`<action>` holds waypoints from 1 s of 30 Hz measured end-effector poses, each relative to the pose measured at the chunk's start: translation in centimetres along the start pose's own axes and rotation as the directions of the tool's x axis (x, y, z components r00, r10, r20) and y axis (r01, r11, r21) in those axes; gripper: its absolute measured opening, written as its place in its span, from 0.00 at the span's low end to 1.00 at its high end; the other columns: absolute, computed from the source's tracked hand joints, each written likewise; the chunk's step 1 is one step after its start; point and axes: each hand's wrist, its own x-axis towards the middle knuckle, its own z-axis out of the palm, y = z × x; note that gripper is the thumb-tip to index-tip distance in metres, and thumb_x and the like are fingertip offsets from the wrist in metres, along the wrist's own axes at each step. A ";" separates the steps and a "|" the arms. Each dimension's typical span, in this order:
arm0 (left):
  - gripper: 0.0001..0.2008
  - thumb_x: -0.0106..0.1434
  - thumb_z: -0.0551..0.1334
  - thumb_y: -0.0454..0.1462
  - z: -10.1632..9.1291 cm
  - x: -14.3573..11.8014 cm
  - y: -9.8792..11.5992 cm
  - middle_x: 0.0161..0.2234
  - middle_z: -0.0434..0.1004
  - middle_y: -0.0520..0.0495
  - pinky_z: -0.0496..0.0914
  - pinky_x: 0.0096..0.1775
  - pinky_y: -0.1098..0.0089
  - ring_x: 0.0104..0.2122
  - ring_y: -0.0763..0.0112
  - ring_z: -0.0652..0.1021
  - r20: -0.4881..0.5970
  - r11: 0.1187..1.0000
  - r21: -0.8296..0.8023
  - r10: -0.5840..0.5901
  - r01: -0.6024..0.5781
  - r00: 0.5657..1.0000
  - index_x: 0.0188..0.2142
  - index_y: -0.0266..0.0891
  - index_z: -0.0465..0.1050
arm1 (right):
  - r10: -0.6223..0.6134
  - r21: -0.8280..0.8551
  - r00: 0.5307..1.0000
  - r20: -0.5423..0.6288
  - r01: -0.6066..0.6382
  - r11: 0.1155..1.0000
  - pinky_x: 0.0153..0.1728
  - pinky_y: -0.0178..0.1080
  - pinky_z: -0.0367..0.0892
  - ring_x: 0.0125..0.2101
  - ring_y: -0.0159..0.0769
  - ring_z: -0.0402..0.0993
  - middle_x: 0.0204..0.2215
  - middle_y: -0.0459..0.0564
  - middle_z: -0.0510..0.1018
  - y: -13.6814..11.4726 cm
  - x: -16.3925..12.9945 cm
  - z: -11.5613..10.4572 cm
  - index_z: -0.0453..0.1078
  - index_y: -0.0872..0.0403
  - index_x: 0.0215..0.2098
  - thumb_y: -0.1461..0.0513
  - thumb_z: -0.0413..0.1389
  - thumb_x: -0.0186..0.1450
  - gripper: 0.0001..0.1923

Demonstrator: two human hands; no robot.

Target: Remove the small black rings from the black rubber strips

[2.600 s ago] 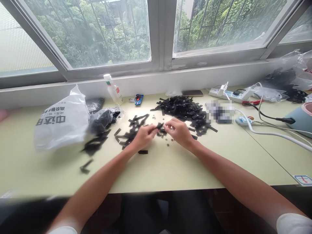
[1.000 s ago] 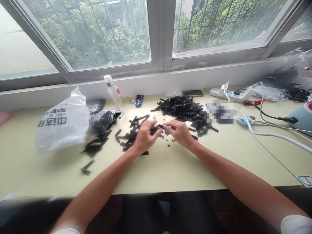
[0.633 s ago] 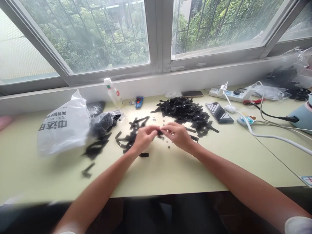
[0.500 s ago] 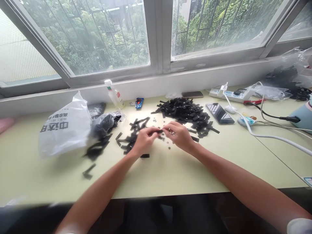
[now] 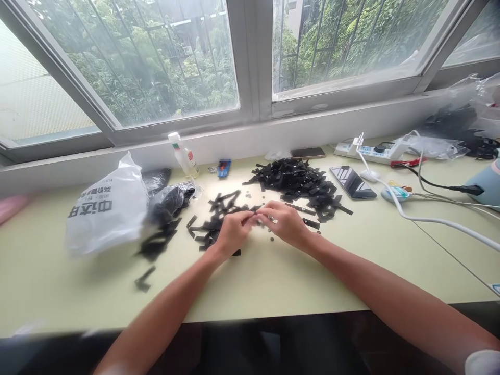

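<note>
Your left hand (image 5: 231,233) and right hand (image 5: 284,223) meet fingertip to fingertip over the middle of the table (image 5: 273,271), both pinched on a small black strip (image 5: 255,208) held between them just above the surface. What your right fingertips press against it is too small to make out; it may be one of the tiny round studs (image 5: 271,239) scattered just beside your right hand.

To do this well, keep the strip flat and taut between the two pinches, and rest your wrists on the table so the small piece does not wander. Press squarely rather than at a slant, or the part is likely to skid off the strip.

The large pile of black strips (image 5: 297,179) lies just beyond your right hand, and a thinner scatter of strips (image 5: 213,221) lies beyond and to the left of your left hand. Keeping the two lots apart looks wise, since the pieces all look alike.

Further left sit a white plastic bag (image 5: 105,211) and a clear bag of dark pieces (image 5: 167,200); a phone (image 5: 352,182) and white cable (image 5: 429,219) lie to the right, well apart from your hands.
</note>
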 end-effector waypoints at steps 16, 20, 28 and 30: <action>0.11 0.69 0.56 0.33 0.2 0.3 -1.2 0.33 0.80 0.46 0.72 0.36 0.69 0.32 0.69 0.77 0.053 0.971 0.052 0.231 -0.233 0.972 0.39 0.39 0.79 | 0.158 0.245 0.987 0.035 -0.162 0.956 0.28 0.35 0.65 0.26 0.32 0.69 0.26 0.47 0.75 -0.2 0.5 -0.3 0.79 0.53 0.33 0.64 0.53 0.68 0.12; 0.11 0.69 0.57 0.36 -0.6 0.8 -2.1 0.36 0.80 0.44 0.73 0.39 0.66 0.34 0.65 0.78 -0.030 0.968 0.203 0.160 -0.151 0.987 0.43 0.38 0.79 | 0.209 0.155 0.978 0.015 -0.209 0.965 0.29 0.37 0.66 0.27 0.34 0.71 0.27 0.48 0.77 0.9 0.6 -0.8 0.80 0.53 0.34 0.63 0.55 0.68 0.11; 0.21 0.68 0.60 0.46 -1.0 0.9 -3.1 0.47 0.74 0.43 0.72 0.32 0.68 0.35 0.66 0.77 0.011 0.871 0.483 0.101 -0.093 0.995 0.58 0.43 0.70 | 0.241 -0.067 0.969 0.061 -0.237 0.969 0.31 0.37 0.68 0.29 0.35 0.74 0.37 0.51 0.79 1.9 0.3 -0.3 0.79 0.53 0.41 0.64 0.57 0.67 0.08; 0.19 0.67 0.60 0.46 -0.8 0.9 -3.2 0.44 0.74 0.44 0.72 0.34 0.68 0.38 0.64 0.77 0.038 0.855 0.506 0.114 -0.118 0.993 0.55 0.44 0.73 | 0.199 -0.070 0.977 0.076 -0.194 0.979 0.31 0.37 0.67 0.28 0.33 0.73 0.38 0.51 0.78 1.7 0.3 -0.1 0.78 0.52 0.43 0.62 0.57 0.67 0.08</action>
